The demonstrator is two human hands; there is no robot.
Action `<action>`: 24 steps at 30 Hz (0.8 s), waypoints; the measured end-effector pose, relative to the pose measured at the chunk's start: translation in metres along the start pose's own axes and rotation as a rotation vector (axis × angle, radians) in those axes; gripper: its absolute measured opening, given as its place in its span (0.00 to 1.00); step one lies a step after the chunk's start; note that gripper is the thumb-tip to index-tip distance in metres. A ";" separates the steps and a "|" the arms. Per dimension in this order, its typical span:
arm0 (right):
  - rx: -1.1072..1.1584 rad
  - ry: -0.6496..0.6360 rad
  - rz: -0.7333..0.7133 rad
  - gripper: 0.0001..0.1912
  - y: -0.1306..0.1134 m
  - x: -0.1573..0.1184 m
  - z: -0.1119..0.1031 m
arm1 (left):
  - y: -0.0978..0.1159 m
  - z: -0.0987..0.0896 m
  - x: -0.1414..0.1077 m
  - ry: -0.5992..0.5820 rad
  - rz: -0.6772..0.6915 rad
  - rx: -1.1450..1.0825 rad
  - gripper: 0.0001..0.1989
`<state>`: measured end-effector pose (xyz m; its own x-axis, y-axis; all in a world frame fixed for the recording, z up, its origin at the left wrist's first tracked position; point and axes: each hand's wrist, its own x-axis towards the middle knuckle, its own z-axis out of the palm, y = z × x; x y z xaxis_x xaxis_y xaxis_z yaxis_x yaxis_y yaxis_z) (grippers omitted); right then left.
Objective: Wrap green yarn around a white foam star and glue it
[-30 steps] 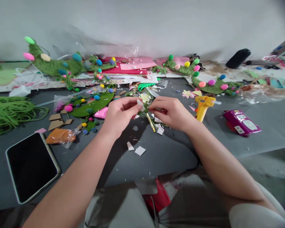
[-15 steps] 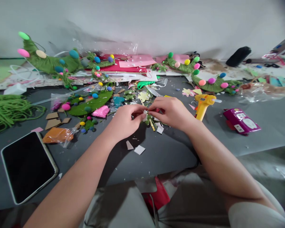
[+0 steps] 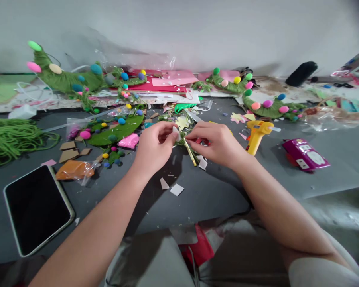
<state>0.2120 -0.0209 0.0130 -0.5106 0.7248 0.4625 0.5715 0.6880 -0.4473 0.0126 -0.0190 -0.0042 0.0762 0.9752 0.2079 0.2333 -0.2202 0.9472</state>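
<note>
Between the thumb and fingers of my left hand [image 3: 157,145] is a small white piece [image 3: 176,134], perhaps paper or card. To its right, my right hand [image 3: 214,139] has its fingertips pressed together; what they hold, if anything, is too small to make out. A slim gold stick [image 3: 190,153] runs down from the gap between the hands, its upper end close to my right fingertips. Green stems and a pale yellow flower cut-out [image 3: 182,122] lie just beyond. Under the right hand are white scraps [image 3: 202,162], and nearer me a white square [image 3: 177,189].
A yellow glue gun [image 3: 255,135] and a purple packet [image 3: 305,154] are on the right. At left lie a tablet-like device [image 3: 38,211], an orange packet [image 3: 76,170] and green cord [image 3: 14,141]. Green crescents with coloured balls [image 3: 67,81] line the back.
My hands have moved slightly apart. The white piece, which was between both hands' fingertips, is now in my left hand, and more of the gold stick shows.
</note>
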 end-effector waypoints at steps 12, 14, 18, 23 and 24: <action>0.074 -0.058 0.060 0.06 0.013 0.001 -0.001 | 0.000 -0.003 0.003 -0.133 -0.174 -0.318 0.09; 0.068 -0.087 0.037 0.06 0.015 0.001 -0.002 | 0.000 -0.004 0.003 -0.185 -0.180 -0.249 0.10; 0.042 -0.169 -0.007 0.07 0.016 0.001 -0.003 | 0.002 -0.005 0.001 -0.274 -0.089 -0.033 0.12; 0.015 -0.213 -0.013 0.08 0.016 0.001 -0.005 | 0.004 -0.003 -0.003 -0.388 0.005 0.191 0.13; 0.014 -0.220 -0.018 0.08 0.016 0.001 -0.005 | 0.004 -0.003 -0.004 -0.392 0.009 0.198 0.14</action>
<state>0.2241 -0.0095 0.0100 -0.6497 0.7017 0.2926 0.5526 0.7001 -0.4522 0.0103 -0.0232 -0.0006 0.4322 0.8990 0.0710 0.4092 -0.2657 0.8729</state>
